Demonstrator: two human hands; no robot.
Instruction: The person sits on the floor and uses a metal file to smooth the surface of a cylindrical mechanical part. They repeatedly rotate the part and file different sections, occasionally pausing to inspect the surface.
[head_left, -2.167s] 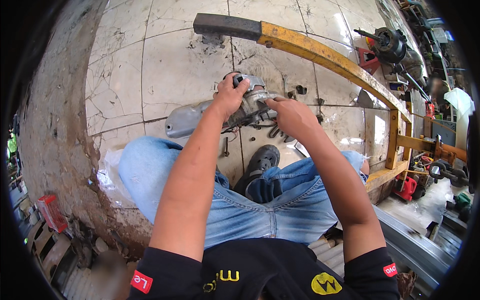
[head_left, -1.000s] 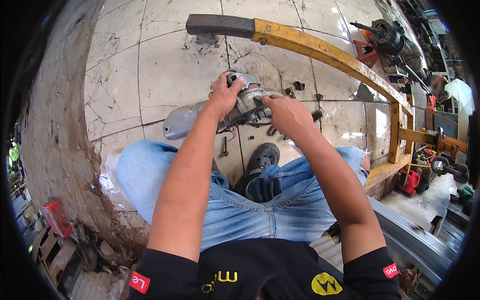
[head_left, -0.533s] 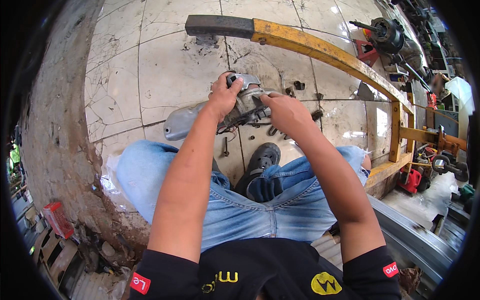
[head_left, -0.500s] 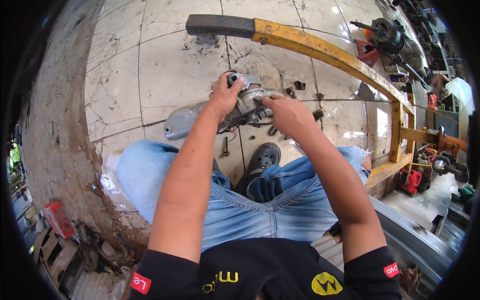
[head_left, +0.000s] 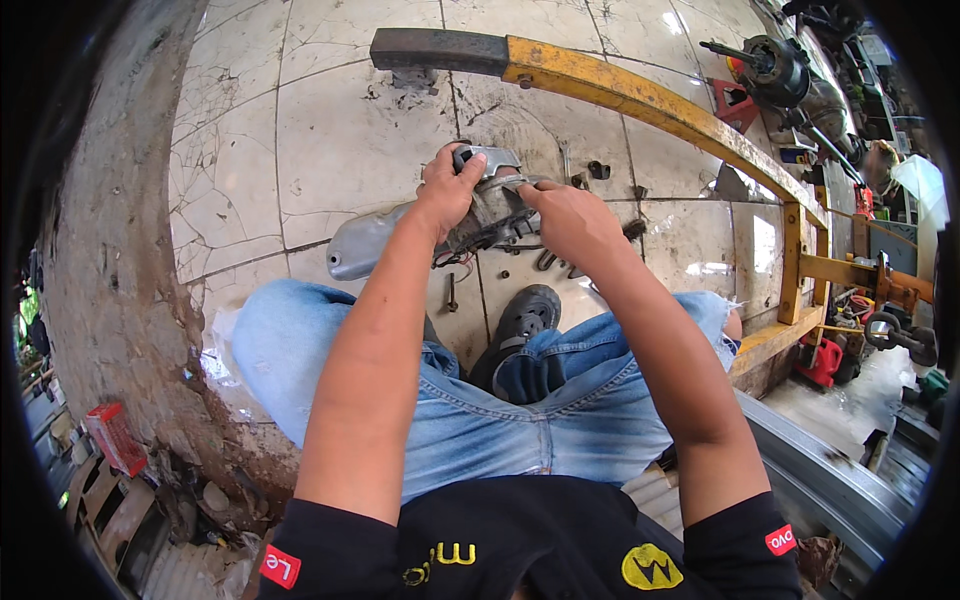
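1. The grey metal casing (head_left: 488, 207) lies on the tiled floor (head_left: 230, 190), well in from the floor's left edge, its rounded end showing left of the left forearm.
2. The left hand (head_left: 448, 190) grips the casing's far side, thumb against its silver bracket (head_left: 503, 160).
3. The right hand (head_left: 575, 225) touches the casing's right part with an extended finger; I cannot tell whether it holds anything.

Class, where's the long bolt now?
In the head view, left of centre, the bolt lies on the tiles, left of the shoe and below the metal part in the picture.

Machine part (head_left: 365, 247) on floor (head_left: 230, 190), bolt (head_left: 452, 294) left of shoe (head_left: 530, 314)
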